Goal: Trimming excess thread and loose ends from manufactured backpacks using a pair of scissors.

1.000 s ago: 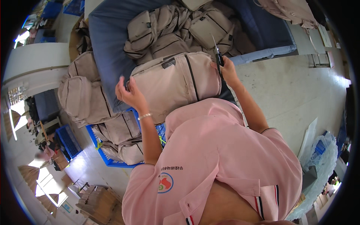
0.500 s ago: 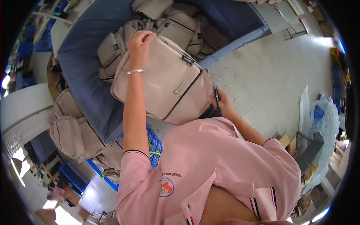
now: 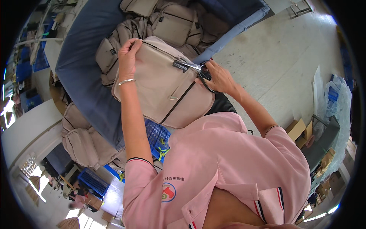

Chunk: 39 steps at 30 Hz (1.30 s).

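A beige backpack (image 3: 154,82) lies tilted across my lap, its zip edge toward the bin. My left hand (image 3: 127,57) pinches the bag's upper left edge by the zip. In my right hand (image 3: 221,78) is a pair of scissors (image 3: 193,66) with black handles, fingers wrapped through them. The metal blades reach over the bag beside a small black tag (image 3: 180,66) on its zip edge. Whether the blades touch a thread or the tag, I cannot tell. A dark diagonal zip line (image 3: 179,101) crosses the front panel.
Beyond the bag stands a blue fabric-sided bin (image 3: 82,72) with several beige backpacks (image 3: 173,26) heaped in it. More backpacks (image 3: 85,147) are piled at the left, near a blue plastic crate (image 3: 154,133). Cardboard boxes (image 3: 297,129) and clear plastic wrapping (image 3: 339,110) stand at the right.
The scissors have come up from the bag's right side to its zip edge by the black tag. My left hand and the bag have shifted slightly left.
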Each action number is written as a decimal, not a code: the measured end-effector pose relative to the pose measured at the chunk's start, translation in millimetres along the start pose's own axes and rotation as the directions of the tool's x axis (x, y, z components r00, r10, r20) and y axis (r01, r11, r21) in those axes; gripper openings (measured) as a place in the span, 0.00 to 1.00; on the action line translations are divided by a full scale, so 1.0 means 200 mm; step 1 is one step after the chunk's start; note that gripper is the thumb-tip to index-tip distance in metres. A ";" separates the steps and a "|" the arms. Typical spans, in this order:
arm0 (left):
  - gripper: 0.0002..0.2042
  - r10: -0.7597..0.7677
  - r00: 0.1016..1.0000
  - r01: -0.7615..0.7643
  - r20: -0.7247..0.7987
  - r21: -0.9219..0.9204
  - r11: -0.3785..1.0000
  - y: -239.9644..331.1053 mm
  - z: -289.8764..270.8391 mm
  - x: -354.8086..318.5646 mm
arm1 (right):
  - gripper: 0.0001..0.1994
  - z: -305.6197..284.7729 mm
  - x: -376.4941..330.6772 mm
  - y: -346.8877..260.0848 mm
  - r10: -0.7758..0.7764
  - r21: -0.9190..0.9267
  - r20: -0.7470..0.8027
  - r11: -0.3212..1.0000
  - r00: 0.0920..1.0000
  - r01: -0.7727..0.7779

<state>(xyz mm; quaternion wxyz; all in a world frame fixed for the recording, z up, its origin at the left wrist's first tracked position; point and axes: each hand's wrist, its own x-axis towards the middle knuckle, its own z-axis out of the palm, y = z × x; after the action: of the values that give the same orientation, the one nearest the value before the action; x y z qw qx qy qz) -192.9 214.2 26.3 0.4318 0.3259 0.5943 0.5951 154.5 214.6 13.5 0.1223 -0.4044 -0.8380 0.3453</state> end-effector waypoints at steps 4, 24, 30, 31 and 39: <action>0.07 -0.018 1.000 0.019 0.024 -0.033 0.999 -0.02 -0.04 -0.02 | 0.32 0.00 0.09 -0.07 0.008 -0.016 0.096 1.000 0.995 -0.007; 0.06 -0.086 0.996 0.082 -0.025 -0.127 0.988 -0.07 0.03 -0.07 | 0.27 0.17 0.00 -0.11 0.247 0.116 0.008 0.962 0.969 -0.246; 0.06 0.089 0.993 -0.080 -0.083 0.109 0.991 -0.05 0.09 -0.13 | 0.24 0.14 0.11 -0.30 0.171 0.275 -0.042 0.949 0.984 -0.154; 0.08 0.189 0.972 -0.157 -0.138 0.211 0.965 -0.02 0.13 -0.17 | 0.24 0.15 0.13 -0.30 0.141 0.307 -0.032 0.943 0.990 -0.124; 0.20 0.429 0.521 0.202 -0.738 0.595 0.778 -0.27 -0.11 -1.18 | 0.21 0.25 0.12 -0.08 0.133 0.372 -0.079 0.923 0.988 -0.095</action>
<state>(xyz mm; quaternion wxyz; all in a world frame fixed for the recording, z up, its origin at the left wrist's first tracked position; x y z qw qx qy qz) -108.5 -12.3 0.9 -0.0865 0.1577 0.8608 0.4762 105.5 201.8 -12.9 0.2183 -0.4397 -0.7263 0.4812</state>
